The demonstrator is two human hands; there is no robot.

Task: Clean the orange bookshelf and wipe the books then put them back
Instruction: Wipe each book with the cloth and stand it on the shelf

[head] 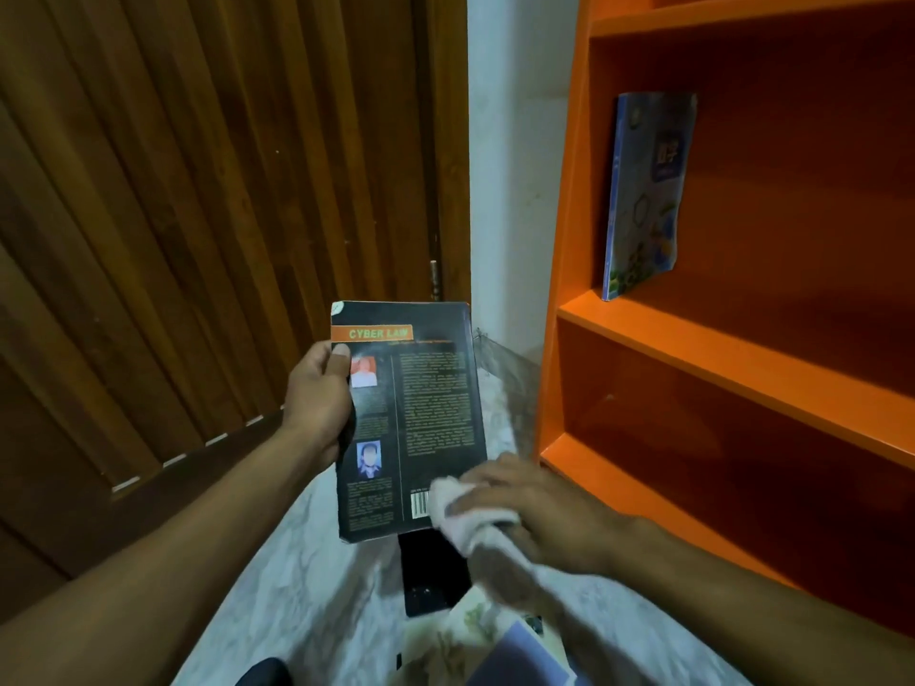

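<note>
Our left hand (317,398) fingers curl round the spine edge of one black paperback (411,418), held upright; our right hand (534,507) fingers press one crumpled white cloth (465,517) to its glossy lower corner. One blue book (643,190) leans in the smooth orange bookshelf (742,349); several more lie on the marbled floor (297,576).

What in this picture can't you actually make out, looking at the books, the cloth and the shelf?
Head view, the only one:
- Black book: small print too fine to read; left hand hides its left edge.
- White cloth: motion-blurred; right hand covers part of it.
- Floor books: blurred, cut by the bottom edge.
- Orange bookshelf: cut off at right.
</note>
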